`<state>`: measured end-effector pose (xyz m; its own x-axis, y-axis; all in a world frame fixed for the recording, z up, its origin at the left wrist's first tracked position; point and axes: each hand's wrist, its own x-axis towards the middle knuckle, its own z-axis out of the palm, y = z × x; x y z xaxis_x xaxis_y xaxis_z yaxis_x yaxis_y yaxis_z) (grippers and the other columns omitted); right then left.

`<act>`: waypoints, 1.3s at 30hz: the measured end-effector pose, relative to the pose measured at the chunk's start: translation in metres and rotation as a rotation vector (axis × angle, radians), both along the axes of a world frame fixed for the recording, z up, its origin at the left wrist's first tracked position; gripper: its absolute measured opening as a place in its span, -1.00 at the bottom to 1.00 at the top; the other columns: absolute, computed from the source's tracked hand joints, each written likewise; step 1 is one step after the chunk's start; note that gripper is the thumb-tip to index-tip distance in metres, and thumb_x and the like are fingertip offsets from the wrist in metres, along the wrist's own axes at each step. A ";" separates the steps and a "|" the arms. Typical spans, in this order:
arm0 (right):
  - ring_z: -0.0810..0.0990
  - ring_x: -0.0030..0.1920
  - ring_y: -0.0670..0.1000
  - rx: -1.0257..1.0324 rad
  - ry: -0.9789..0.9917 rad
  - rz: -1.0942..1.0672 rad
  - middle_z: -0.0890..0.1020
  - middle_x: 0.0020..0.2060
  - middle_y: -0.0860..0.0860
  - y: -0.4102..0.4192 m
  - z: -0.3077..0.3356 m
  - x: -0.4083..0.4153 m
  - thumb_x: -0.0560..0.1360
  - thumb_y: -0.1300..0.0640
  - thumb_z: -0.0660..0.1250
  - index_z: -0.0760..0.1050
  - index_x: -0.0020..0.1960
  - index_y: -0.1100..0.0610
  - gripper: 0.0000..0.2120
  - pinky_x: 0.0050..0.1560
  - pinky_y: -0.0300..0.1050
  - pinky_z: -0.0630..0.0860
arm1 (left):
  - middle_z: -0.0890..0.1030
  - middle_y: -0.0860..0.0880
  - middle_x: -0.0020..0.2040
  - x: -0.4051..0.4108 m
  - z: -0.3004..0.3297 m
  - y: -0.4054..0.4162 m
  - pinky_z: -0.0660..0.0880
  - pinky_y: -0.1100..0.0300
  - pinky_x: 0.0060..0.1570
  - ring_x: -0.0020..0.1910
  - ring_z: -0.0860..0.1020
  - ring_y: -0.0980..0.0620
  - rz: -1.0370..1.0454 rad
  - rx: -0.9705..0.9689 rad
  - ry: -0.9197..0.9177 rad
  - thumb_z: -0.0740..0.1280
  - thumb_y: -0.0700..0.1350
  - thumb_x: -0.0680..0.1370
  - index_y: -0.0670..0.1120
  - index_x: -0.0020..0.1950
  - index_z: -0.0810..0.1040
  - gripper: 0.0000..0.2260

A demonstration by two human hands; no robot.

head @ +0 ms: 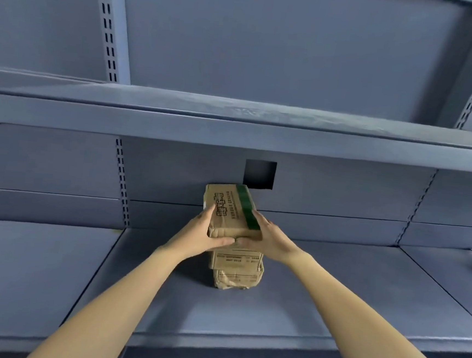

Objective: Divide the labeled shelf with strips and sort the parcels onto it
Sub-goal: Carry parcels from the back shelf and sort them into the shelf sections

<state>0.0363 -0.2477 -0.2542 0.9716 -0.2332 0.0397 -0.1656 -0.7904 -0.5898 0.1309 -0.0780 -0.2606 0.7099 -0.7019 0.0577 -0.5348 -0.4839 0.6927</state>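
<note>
my left hand (204, 233) and right hand (264, 234) gripping the top box (230, 209), stacked on two boxes (236, 270), grey shelf (332, 301)

You see dark print on the top cardboard parcel (230, 209) and printed lines on the parcel below (236, 260); none of it is legible.

Dim, even bluish light; soft shadow under the upper shelf (233, 127); slightly soft focus; uprights bow at the frame edges.
</note>
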 end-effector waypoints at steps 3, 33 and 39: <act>0.31 0.41 0.07 0.073 0.022 -0.005 0.29 0.44 0.07 -0.004 0.001 0.005 0.45 -0.06 0.40 -0.09 0.54 0.11 -0.11 0.40 -0.06 0.28 | 0.29 0.01 0.46 0.000 0.002 -0.006 0.24 0.27 0.25 0.37 0.30 0.10 -0.014 -0.052 0.041 0.47 0.08 0.39 -0.04 0.55 -0.09 -0.05; 0.08 0.39 -0.25 0.170 -0.085 1.284 0.12 0.51 -0.04 0.614 0.051 -0.065 0.35 0.09 0.52 0.00 0.53 0.05 -0.05 0.29 -0.36 0.10 | 0.27 0.01 0.47 -0.290 0.051 0.584 0.12 0.50 0.17 0.36 0.27 0.18 1.255 -0.150 -0.188 0.53 -0.01 0.34 -0.07 0.53 0.02 -0.07; 0.24 0.45 -0.01 0.166 -0.086 1.478 0.21 0.49 0.05 0.818 0.053 -0.046 0.34 0.04 0.52 0.05 0.53 0.07 -0.07 0.37 -0.19 0.23 | 0.09 -0.05 0.53 -0.306 0.057 0.750 0.10 0.52 0.13 0.44 0.23 0.05 1.505 -0.118 -0.238 0.52 0.00 0.36 -0.07 0.53 0.08 -0.12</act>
<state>-0.0102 0.5706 -0.2014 0.3230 0.9290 0.1806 0.7451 -0.1319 -0.6538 -0.1750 0.6721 -0.2038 0.7038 0.6561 0.2723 0.2863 -0.6128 0.7366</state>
